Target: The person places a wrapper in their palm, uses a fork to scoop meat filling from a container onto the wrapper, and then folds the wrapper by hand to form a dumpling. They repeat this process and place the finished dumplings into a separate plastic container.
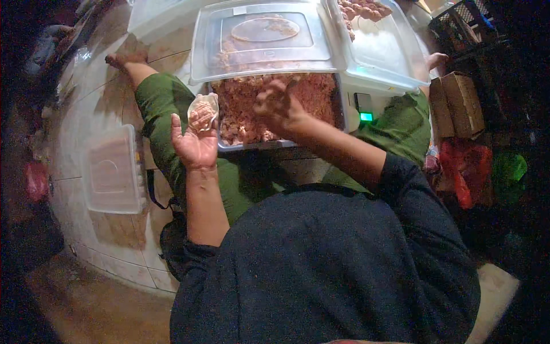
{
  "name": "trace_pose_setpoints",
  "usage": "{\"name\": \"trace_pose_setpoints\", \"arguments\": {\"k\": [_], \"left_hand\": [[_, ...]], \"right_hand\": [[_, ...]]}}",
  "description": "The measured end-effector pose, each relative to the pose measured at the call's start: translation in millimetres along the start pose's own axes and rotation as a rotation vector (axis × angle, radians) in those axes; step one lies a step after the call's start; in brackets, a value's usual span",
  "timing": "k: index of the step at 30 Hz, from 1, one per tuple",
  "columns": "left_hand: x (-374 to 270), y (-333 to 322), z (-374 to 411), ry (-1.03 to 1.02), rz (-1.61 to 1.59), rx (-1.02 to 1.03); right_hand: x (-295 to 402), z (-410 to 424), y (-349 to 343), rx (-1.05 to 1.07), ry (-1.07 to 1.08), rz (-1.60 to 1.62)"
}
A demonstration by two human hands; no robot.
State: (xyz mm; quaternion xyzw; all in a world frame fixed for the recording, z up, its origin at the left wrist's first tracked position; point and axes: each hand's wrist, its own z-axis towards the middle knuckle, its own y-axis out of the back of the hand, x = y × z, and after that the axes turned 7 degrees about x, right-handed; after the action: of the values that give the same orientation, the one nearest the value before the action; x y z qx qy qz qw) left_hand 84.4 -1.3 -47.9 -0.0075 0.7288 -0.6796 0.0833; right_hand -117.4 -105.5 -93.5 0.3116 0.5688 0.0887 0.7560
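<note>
My left hand [197, 144] is palm up with the thumb apart. On its fingers rests a thin pale wrapper [210, 99] with an uneven edge, cradling a lump of pinkish, ridged filling [202, 116]. Just right of it stands a plastic tub [240, 147] filled with a reddish-brown, crumbly mass [318, 92], perhaps minced filling. Over this mass is my right hand [275, 105], fingers curled and blurred; whether they hold anything is hidden. A translucent lid [266, 51] covers the tub's far part.
A clear container [378, 47] at the upper right holds pinkish lumps [365, 9]. Beside my right knee lies a small device with a lit green display [366, 116]. Another translucent lid or box [112, 170] is on the tiled floor at left. A cardboard box [457, 105] stands right.
</note>
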Motion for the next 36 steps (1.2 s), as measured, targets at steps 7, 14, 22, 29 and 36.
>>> {"name": "trace_pose_setpoints", "arguments": {"k": [7, 14, 22, 29, 36], "left_hand": [[-0.9, 1.7, -4.3, -0.026, 0.037, -0.084], [6.8, -3.2, -4.2, -0.016, 0.033, -0.074], [27.6, -5.9, -4.7, 0.091, 0.059, -0.037], [31.3, -9.4, -5.4, 0.069, 0.094, -0.064], [32.6, -6.2, -5.4, 0.058, 0.145, -0.083]], "right_hand": [[-69.4, 5.4, 46.2, 0.589, -0.032, 1.051], [-64.5, -14.7, 27.3, 0.619, -0.084, 1.429], [-110.9, -20.3, 44.2, 0.456, -0.242, 1.646], [-86.6, -66.3, 7.7, 0.381, -0.217, 1.0], [-51.3, -101.1, -22.6, -0.137, -0.429, 1.303]]}}
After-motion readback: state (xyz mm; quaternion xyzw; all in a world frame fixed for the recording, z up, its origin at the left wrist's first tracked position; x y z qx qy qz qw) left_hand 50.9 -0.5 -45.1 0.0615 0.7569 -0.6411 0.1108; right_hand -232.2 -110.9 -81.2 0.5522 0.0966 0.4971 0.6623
